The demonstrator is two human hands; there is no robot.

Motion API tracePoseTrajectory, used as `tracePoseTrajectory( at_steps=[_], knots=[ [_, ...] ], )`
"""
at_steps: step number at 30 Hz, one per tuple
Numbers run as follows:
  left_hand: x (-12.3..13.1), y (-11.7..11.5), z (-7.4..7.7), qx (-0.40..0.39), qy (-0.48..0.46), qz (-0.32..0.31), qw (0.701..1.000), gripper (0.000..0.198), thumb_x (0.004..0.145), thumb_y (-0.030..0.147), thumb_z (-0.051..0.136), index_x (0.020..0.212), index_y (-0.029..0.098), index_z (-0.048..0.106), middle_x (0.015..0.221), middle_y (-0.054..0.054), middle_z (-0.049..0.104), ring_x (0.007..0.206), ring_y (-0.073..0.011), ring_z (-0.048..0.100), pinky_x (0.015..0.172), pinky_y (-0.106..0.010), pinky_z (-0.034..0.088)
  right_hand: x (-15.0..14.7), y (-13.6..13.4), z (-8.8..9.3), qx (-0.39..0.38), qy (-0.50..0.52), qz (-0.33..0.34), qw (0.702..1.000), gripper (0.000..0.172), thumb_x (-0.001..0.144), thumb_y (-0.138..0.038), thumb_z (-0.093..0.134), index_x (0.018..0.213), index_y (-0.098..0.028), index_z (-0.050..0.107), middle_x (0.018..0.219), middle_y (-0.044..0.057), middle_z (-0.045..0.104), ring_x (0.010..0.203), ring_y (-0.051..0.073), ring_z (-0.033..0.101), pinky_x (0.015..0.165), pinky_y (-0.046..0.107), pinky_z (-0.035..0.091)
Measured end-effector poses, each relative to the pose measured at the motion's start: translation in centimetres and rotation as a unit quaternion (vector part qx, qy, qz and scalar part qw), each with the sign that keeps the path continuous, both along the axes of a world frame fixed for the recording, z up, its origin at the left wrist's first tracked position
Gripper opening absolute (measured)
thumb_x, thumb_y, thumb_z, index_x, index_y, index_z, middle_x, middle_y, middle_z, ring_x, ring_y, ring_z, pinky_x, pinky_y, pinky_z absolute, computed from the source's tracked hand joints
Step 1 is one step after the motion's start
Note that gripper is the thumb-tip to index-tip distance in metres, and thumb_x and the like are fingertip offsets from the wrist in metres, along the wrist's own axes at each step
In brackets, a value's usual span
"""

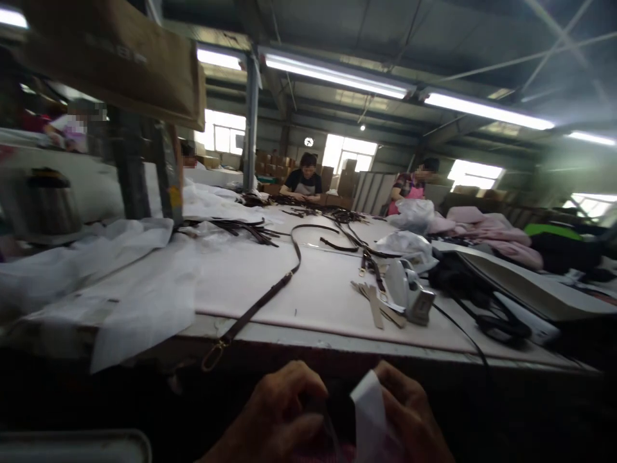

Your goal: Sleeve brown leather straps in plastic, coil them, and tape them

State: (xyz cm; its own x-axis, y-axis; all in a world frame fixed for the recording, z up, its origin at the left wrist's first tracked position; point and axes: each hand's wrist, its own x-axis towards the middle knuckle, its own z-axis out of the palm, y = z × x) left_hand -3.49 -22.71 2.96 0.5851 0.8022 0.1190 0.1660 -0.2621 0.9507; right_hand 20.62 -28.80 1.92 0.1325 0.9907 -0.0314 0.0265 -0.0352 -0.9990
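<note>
Below the table's front edge, my right hand (412,411) pinches a thin white sheet (370,408), paper or plastic, that hangs down from the fingers. My left hand (282,411) is curled closed beside it, the two hands a short gap apart. Whatever sits in the left fingers is too dark to make out. A dark brown strap (265,299) lies across the table ahead, its gold clasp (214,355) hanging over the near edge. To its right, several greyish-beige strips (373,305) lie near a white and metal tape dispenser (409,292).
White plastic sheeting (149,302) drapes over the table's (250,273) left edge. Dark straps (245,229) lie in bunches farther back. At right are a clear bag (407,247), a black bag (477,302) and pink cloth (501,231). Co-workers (304,180) sit and stand beyond.
</note>
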Motion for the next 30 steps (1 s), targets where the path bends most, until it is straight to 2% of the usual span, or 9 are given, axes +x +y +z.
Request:
tracePoseTrajectory(
  at_steps=[3, 6, 11, 14, 16, 18, 22, 26, 30],
  knots=[
    [2.1, 0.4, -0.1, -0.019, -0.041, 0.083, 0.996, 0.042, 0.076, 0.024, 0.083, 0.116, 0.03, 0.075, 0.121, -0.007, 0.072, 0.1, -0.0251, 0.062, 0.083, -0.03, 0.047, -1.8, 1.6, 0.9, 0.021, 0.139, -0.014, 0.99, 0.044, 0.077, -0.053, 0.082, 0.073, -0.019, 0.053, 0.06, -0.005, 0.046, 0.049, 0.008, 0.034, 0.045, 0.021, 0.031],
    [3.3, 0.6, 0.1, -0.014, -0.115, 0.086, 0.99, 0.054, 0.073, 0.022, 0.086, 0.124, 0.032, 0.073, 0.13, -0.008, 0.069, 0.111, -0.028, 0.062, 0.083, -0.028, 0.048, -3.8, 2.7, 0.9, 0.028, 0.141, 0.0, 0.99, 0.044, 0.077, -0.051, 0.081, 0.073, -0.018, 0.054, 0.063, -0.004, 0.05, 0.053, 0.008, 0.035, 0.047, 0.02, 0.032],
    [3.1, 1.6, 1.4, 0.006, -0.17, 0.08, 0.982, 0.015, 0.084, 0.028, 0.074, 0.097, 0.023, 0.08, 0.1, -0.007, 0.074, 0.088, -0.023, 0.066, 0.07, -0.025, 0.047, -5.4, 3.8, -1.6, 0.065, 0.017, 0.024, 0.997, 0.045, 0.081, -0.05, 0.078, 0.067, -0.017, 0.051, 0.064, -0.004, 0.047, 0.059, 0.01, 0.038, 0.052, 0.021, 0.033],
    [1.8, 2.1, 2.0, -0.072, -0.164, 0.119, 0.977, 0.026, 0.09, 0.042, 0.067, 0.088, 0.019, 0.079, 0.08, -0.006, 0.072, 0.072, -0.02, 0.062, 0.063, -0.025, 0.045, -5.2, 4.5, -3.8, 0.058, -0.065, 0.038, 0.995, 0.044, 0.088, -0.054, 0.069, 0.07, -0.018, 0.051, 0.063, -0.004, 0.047, 0.059, 0.011, 0.041, 0.053, 0.022, 0.034],
    [0.9, 2.3, 2.0, -0.111, -0.156, 0.16, 0.968, 0.036, 0.093, 0.05, 0.061, 0.091, 0.019, 0.08, 0.085, -0.007, 0.075, 0.074, -0.0205, 0.063, 0.065, -0.025, 0.046, -4.9, 5.0, -4.9, 0.05, -0.112, 0.037, 0.992, 0.044, 0.091, -0.056, 0.064, 0.071, -0.018, 0.054, 0.063, -0.003, 0.048, 0.059, 0.012, 0.043, 0.053, 0.023, 0.035],
    [0.4, 2.5, 1.8, -0.134, -0.159, 0.151, 0.967, 0.045, 0.096, 0.056, 0.055, 0.094, 0.018, 0.079, 0.092, -0.009, 0.077, 0.076, -0.0212, 0.064, 0.065, -0.026, 0.047, -4.4, 5.3, -5.1, 0.061, -0.153, 0.052, 0.985, 0.042, 0.092, -0.054, 0.065, 0.072, -0.018, 0.059, 0.066, -0.002, 0.053, 0.063, 0.014, 0.048, 0.058, 0.024, 0.04],
    [0.1, 3.1, 0.9, -0.12, -0.113, 0.048, 0.985, 0.048, 0.1, 0.053, 0.049, 0.085, 0.017, 0.077, 0.081, -0.007, 0.074, 0.07, -0.0184, 0.062, 0.066, -0.025, 0.046, -3.6, 5.4, -2.7, 0.102, -0.172, 0.078, 0.977, 0.033, 0.093, -0.051, 0.065, 0.089, -0.019, 0.071, 0.084, 0.002, 0.063, 0.075, 0.017, 0.058, 0.069, 0.026, 0.047],
    [0.6, 3.4, 0.0, -0.086, -0.088, -0.031, 0.992, 0.051, 0.1, 0.05, 0.049, 0.071, 0.017, 0.073, 0.072, -0.005, 0.069, 0.07, -0.0178, 0.06, 0.073, -0.026, 0.044, -4.0, 5.6, 0.9, 0.125, -0.17, 0.094, 0.973, 0.027, 0.092, -0.045, 0.069, 0.111, -0.026, 0.074, 0.107, 0.002, 0.063, 0.073, 0.013, 0.057, 0.068, 0.024, 0.048],
    [0.8, 3.2, -0.9, -0.123, -0.091, -0.066, 0.986, 0.055, 0.098, 0.054, 0.051, 0.065, 0.015, 0.071, 0.069, -0.005, 0.066, 0.069, -0.0188, 0.059, 0.073, -0.027, 0.043, -5.6, 6.3, 1.6, 0.154, -0.128, 0.143, 0.969, 0.013, 0.09, -0.036, 0.073, 0.091, -0.024, 0.08, 0.095, 0.002, 0.061, 0.074, 0.014, 0.058, 0.068, 0.025, 0.048]
  ],
)
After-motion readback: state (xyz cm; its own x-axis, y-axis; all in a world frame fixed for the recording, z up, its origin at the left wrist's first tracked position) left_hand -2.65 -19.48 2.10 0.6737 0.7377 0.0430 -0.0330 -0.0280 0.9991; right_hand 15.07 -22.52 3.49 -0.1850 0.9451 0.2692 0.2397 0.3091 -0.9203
